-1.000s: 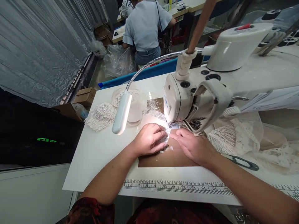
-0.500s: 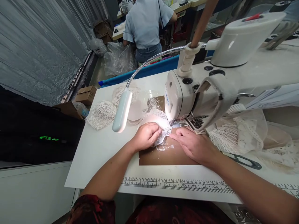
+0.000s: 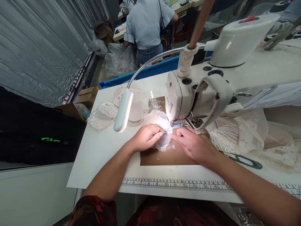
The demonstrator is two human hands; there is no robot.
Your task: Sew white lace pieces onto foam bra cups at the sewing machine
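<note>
My left hand [image 3: 150, 137] is closed on a white lace piece [image 3: 164, 142], its thumb and fingers pinched together at the left side. From the right, my right hand [image 3: 194, 142] grips the edge of the same lace at its fingertips, with the other fingers curled; part of this grip is hidden. A pale moulded cup with lace [image 3: 154, 120] lies just behind my left hand. The lace runs up to the needle area of a white sewing machine [image 3: 174, 94], under its presser foot. Beneath my hands is a shiny brown sheet [image 3: 162, 159].
Lace cups [image 3: 103, 116] lie at the table's left, and more lace pieces [image 3: 235, 135] at the right. A lamp [image 3: 123, 111] hangs over the left side. Scissors-like dark snips [image 3: 246, 161] lie near my right forearm. A ruler strip [image 3: 174, 185] follows the front edge. A person [image 3: 148, 28] sits beyond.
The lace between my hands has turned and spread out flatter. Both hands stay close to the same place, and the view has shifted slightly.
</note>
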